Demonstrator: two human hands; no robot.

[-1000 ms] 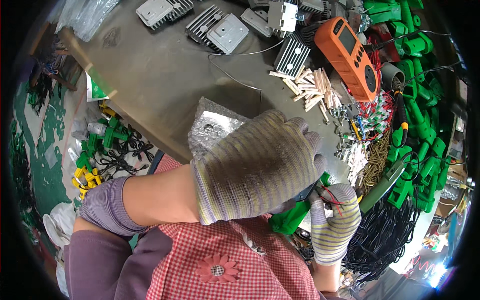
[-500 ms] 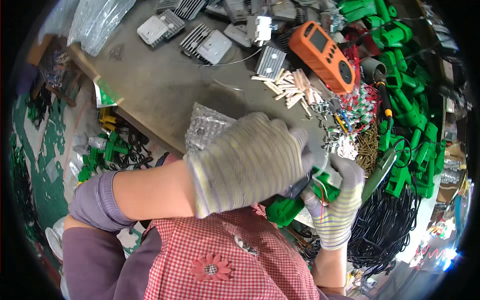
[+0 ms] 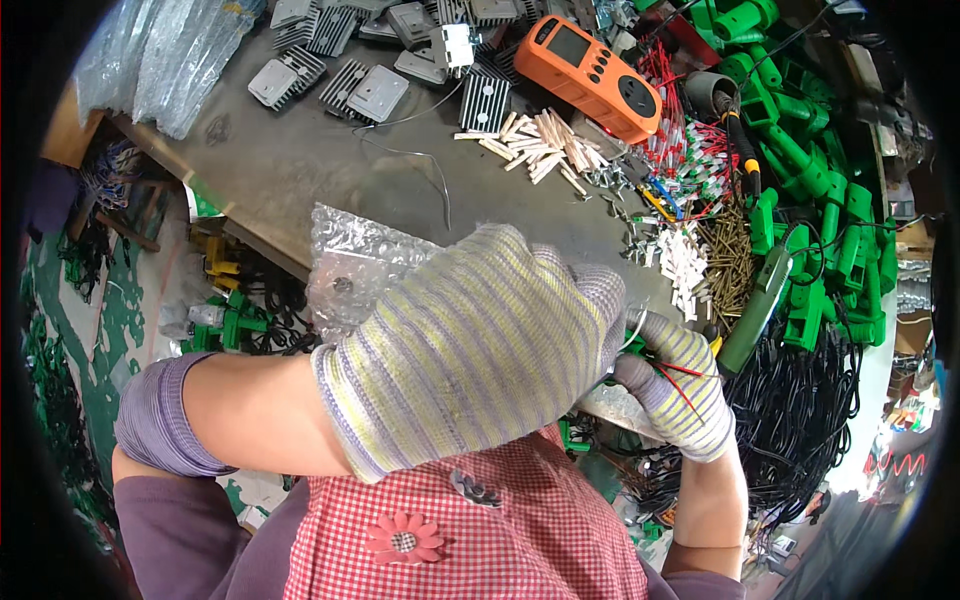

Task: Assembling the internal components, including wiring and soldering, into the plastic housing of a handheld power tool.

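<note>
Left hand (image 3: 480, 350): I'm holding it curled; I cannot tell what it's gripping.
Right hand (image 3: 690, 395): I'm gripping red wires (image 3: 680, 369) between thumb and fingers.
Bubble wrap (image 3: 355, 265): lying on the tabletop (image 3: 290, 165), beside my left hand.

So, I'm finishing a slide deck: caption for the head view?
Gloved left hand beside gloved right hand, red wires crossing its glove; orange meter beyond.

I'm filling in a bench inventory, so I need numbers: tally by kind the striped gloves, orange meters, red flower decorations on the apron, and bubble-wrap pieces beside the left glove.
Striped gloves: 2, on the left hand and right hand
Orange meter: 1
Red flower decoration: 1
Bubble-wrap piece: 1
Total: 5
</note>
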